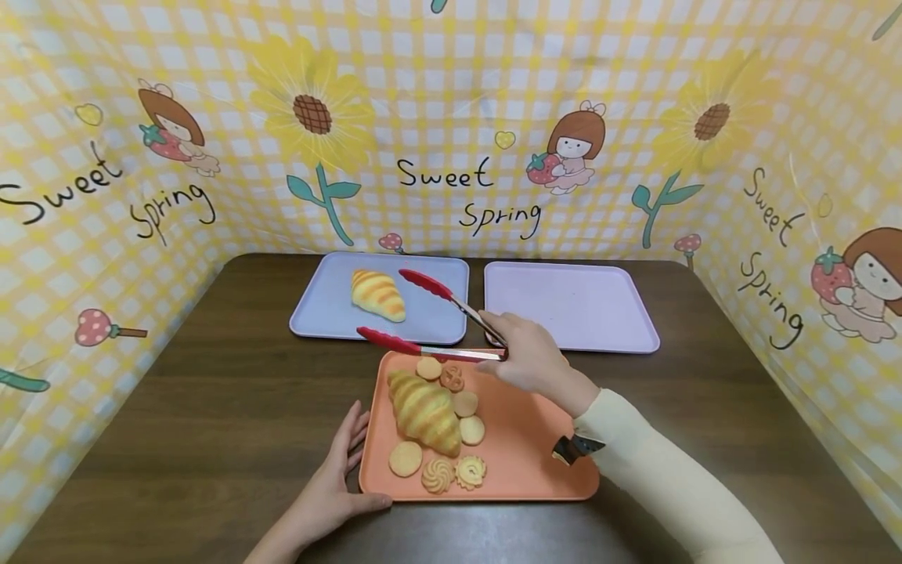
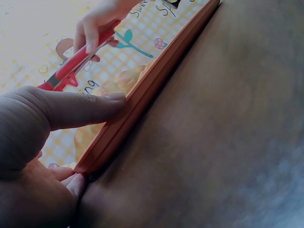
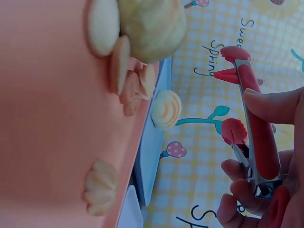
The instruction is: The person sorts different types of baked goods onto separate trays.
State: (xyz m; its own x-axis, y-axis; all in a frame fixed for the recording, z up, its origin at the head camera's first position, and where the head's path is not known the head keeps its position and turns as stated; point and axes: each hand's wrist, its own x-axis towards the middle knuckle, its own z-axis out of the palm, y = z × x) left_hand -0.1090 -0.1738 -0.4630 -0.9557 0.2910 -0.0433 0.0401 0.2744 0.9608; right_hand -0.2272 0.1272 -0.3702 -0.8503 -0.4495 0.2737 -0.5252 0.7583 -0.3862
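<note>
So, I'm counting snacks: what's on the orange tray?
The tray holds a croissant and several cookies. Whatever lies beneath the croissant is covered. In the head view, the right hand and tongs hide part of the far rim.

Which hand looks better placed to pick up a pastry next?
Probably the right hand: it holds the spread tongs pointed toward the croissant on the blue tray. The left hand has no tool and touches the orange tray.

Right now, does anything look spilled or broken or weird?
Nothing stands out: the big croissant and cookies lie on the orange tray, the smaller croissant on the blue tray, with no visible spills or breaks.
</note>
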